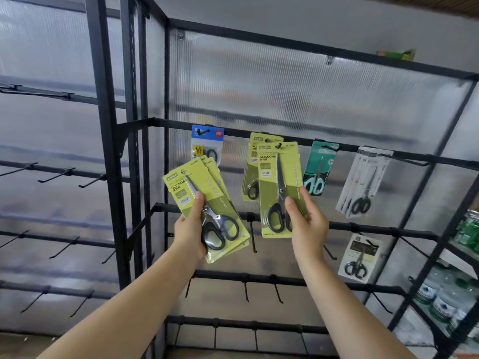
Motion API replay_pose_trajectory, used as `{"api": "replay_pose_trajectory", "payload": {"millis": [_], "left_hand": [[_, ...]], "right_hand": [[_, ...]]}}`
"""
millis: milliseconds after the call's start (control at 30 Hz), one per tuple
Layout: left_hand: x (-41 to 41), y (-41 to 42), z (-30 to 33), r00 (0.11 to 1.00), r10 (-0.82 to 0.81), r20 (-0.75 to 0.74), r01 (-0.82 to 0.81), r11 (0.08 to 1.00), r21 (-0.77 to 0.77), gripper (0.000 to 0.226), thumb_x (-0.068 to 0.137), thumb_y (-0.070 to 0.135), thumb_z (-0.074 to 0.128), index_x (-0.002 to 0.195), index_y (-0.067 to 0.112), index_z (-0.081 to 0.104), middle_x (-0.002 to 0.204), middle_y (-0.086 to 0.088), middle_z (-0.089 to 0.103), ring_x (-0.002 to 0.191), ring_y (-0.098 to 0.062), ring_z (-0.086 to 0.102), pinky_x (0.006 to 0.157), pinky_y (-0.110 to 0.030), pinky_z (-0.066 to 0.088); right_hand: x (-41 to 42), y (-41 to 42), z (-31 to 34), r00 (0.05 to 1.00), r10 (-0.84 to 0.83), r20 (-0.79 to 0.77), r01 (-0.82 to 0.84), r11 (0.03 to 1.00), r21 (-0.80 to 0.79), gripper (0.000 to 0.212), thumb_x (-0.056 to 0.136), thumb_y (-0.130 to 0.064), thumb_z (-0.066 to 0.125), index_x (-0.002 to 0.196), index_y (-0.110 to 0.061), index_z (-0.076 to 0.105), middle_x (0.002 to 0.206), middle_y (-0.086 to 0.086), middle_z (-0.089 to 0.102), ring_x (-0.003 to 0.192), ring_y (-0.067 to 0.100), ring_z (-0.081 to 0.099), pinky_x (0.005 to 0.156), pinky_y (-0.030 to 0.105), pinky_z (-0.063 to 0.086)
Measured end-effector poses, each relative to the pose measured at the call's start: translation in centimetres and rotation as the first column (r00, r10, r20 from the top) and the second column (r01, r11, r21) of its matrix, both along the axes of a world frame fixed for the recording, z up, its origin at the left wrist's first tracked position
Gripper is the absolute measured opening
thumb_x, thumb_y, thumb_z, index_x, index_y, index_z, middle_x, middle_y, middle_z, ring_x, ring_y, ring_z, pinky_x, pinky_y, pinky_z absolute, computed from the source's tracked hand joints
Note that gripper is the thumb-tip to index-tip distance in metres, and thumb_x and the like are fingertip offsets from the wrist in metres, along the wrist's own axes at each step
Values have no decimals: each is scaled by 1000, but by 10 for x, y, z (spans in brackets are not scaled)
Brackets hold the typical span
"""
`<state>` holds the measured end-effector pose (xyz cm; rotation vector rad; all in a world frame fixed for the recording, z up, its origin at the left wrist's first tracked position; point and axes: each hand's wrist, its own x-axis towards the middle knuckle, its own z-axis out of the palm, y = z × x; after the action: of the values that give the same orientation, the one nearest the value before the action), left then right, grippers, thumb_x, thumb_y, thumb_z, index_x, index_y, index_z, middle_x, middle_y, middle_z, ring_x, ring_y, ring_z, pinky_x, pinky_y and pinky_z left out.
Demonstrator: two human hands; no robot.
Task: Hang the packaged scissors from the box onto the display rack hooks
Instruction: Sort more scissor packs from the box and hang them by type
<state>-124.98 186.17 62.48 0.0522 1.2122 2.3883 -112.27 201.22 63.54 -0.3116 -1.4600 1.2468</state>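
On the upper rail of the black display rack [285, 130], a row of hooks carries packaged scissors. The right hand [307, 218] pinches the lower part of a green scissors pack [280, 187], thumb on the front and fingers behind; the pack's top hole sits at the tip of a hook [278, 145], in front of further green packs [250, 177] already hung there. Whether the hole is fully threaded onto the hook cannot be told. To the left and lower, the left hand [190, 229] grips a fanned stack of green packs [207, 211] — thumb pressed across the front, fingers curled behind — held tilted and clear of the rack. Behind the stack hangs a blue-topped pack [207, 141]. To the right on the same rail hang a teal pack [317, 169] and white packs [363, 180]; one rail below hangs a grey pack [359, 257]. Bare hooks line the lower rails — and the neighbouring bay at left. Jars [440, 304] stand on shelves at far right.
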Motion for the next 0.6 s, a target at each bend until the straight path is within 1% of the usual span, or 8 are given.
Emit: {"api": "replay_pose_trajectory", "payload": {"millis": [100,200,300,400,433,500,533,600], "left_hand": [[0,2,0,1000,-10,4,10,1000,3,34,80,44,70,98,16,62,94,-8,72,80,-27,70,76,-41,55],[-1,5,4,1000,2,14,-2,1000,5,36,79,45,71,97,16,60,87,-6,72,73,-25,70,66,-37,54],[-2,7,11,1000,1,12,-1,1000,12,37,79,44,72,102,17,60,89,-6,73,76,-26,70,66,-37,54],[-3,7,16,1000,-13,-8,13,1000,-9,39,79,45,71,105,17,62,90,-6,74,80,-27,71,72,-40,56],[-4,6,18,1000,-20,-12,20,1000,-16,41,79,46,70,107,17,62,92,-6,73,83,-27,70,76,-42,56],[-4,5,20,999,-31,-13,30,999,-24,45,79,46,70,111,15,61,98,-8,73,87,-29,70,82,-46,55],[-4,4,20,999,-34,-12,34,999,-25,48,79,47,70,113,15,60,100,-9,72,88,-30,70,84,-47,54],[-4,4,20,999,-36,-10,36,999,-27,50,78,46,71,115,14,60,102,-10,72,90,-31,70,87,-50,53]], "right_hand": [[-7,2,3,998,-32,48,30,999,29,49,88,-15,64,135,-14,48,84,-19,59,49,-10,50,50,3,39],[-22,9,13,983,-66,172,50,994,98,51,90,-18,61,137,-9,44,116,-16,53,72,-23,52,58,-5,37],[-42,21,30,892,-86,443,22,989,148,59,93,-27,57,145,-15,33,142,-2,44,89,-7,52,49,-5,35],[-51,29,52,750,-126,649,-5,981,196,62,93,-22,56,148,-19,27,147,5,39,64,-4,51,40,5,39],[-52,28,58,699,-130,704,-20,979,201,64,93,-21,56,148,-19,25,148,6,37,70,-1,54,49,11,45],[-48,20,65,604,-158,781,-38,973,226,68,92,-25,58,149,-17,22,152,9,29,111,18,55,81,23,46],[-47,13,66,609,-163,777,-49,969,242,69,91,-30,58,148,-16,23,153,9,25,128,25,43,95,29,40],[-40,-7,63,704,-47,709,-164,960,227,67,88,-46,57,144,-17,34,150,5,32,131,20,38,102,30,32]]}}
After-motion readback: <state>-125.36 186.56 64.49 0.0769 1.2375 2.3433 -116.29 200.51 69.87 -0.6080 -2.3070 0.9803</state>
